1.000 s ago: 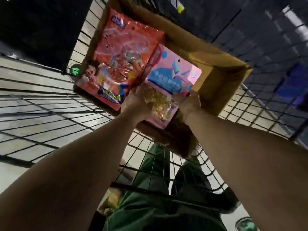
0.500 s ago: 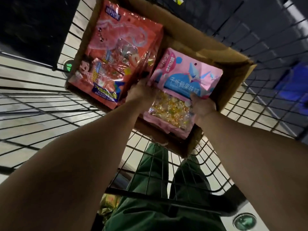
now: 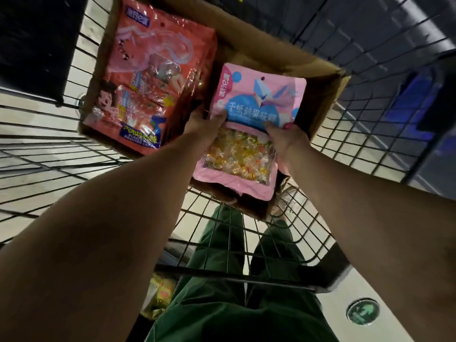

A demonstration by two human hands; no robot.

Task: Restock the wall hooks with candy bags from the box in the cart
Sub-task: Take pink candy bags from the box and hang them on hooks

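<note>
Hands (image 3: 209, 122) (image 3: 287, 141) at frame centre, left and right, fingers curled onto pink candy bag (image 3: 249, 134), lifted above cardboard box (image 3: 328, 95) in wire cart (image 3: 370, 149). Risk: slick film slipping, or bag snagging box rim. Orange bags (image 3: 153, 77) crowding upper left; open room lower centre.

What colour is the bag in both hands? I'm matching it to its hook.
Pink bag, with a blue band and a clear candy window; head view.
</note>
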